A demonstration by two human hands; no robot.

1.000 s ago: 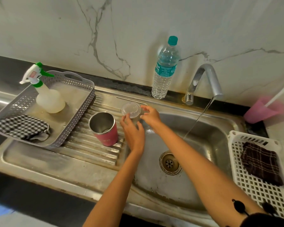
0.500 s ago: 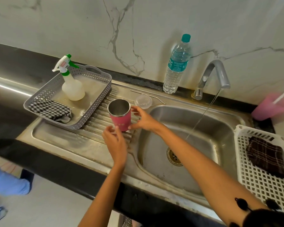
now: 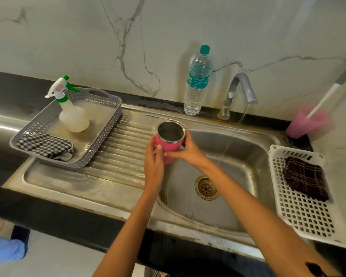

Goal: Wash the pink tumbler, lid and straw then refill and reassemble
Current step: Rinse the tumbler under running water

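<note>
Pink tumbler (image 3: 169,145): lidless, upright, held at the sink's (image 3: 248,148) left edge.
Fingers: left hand (image 3: 154,156) and right hand (image 3: 185,150) both curl round its wall.
Progress: early, it seems. The tap (image 3: 242,84) runs, but the tumbler is not under the stream. Refill and reassembly are left.
Straw (image 3: 160,117): on the drainboard (image 3: 118,156) behind.
Lid: cannot be made out.
Counts: one tumbler, one straw, one bottle (image 3: 198,80), one sprayer (image 3: 72,114). Two baskets, grey basket (image 3: 108,134) and white basket (image 3: 304,216). Two cloths, checked cloth (image 3: 44,144) and dark cloth (image 3: 306,178).

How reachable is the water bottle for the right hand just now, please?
Probably yes, once freed: the right hand grips the pink tumbler, yet nothing stands between it and the water bottle.
</note>
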